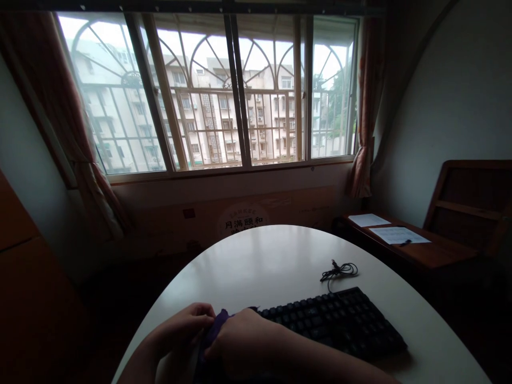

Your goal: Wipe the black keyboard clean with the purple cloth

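A purple cloth (217, 326) is bunched between my two hands at the left end of a black keyboard (352, 320). My left hand (191, 321) is closed, its fingertips pinching the cloth's left side. My right hand (244, 338) is closed over the other side of the cloth, with most of its fingers hidden from view. The right forearm crosses in front of the keyboard and covers its near left part. Behind the keyboard, its black cable (340, 270) lies in a tied bundle.
The keyboard rests on a white round-ended table (256, 261). To the right stands a low wooden table (448, 248) with paper sheets (400, 235) and a dark pen (405, 243). A printed cardboard box (280, 205) is under the barred window, between tied curtains (362, 160).
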`<control>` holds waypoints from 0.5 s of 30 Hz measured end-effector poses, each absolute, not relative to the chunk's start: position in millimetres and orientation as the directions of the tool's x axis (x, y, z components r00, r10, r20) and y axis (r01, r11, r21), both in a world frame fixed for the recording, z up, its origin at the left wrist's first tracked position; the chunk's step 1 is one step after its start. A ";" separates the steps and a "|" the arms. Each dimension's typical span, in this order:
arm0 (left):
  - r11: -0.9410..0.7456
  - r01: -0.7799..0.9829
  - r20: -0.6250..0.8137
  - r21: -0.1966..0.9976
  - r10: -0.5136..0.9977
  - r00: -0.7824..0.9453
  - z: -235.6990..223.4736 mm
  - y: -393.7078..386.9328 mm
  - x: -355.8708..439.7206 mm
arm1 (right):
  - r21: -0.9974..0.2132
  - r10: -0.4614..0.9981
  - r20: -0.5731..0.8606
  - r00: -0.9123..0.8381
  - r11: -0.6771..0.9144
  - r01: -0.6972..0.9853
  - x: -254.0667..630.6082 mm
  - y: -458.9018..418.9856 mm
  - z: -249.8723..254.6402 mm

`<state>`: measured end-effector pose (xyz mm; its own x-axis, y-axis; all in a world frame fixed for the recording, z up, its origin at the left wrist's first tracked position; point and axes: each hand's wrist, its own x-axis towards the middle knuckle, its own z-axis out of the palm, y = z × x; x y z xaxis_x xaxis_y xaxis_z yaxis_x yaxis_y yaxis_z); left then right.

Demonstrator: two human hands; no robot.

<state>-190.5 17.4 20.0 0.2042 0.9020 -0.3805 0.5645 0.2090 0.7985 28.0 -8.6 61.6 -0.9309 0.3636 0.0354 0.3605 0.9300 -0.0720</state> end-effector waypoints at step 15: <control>0.270 0.468 -0.391 0.841 0.902 0.181 21.2 12.8 -189.4 | -0.072 0.356 0.062 -0.932 0.933 0.352 27.0 -6.7 51.9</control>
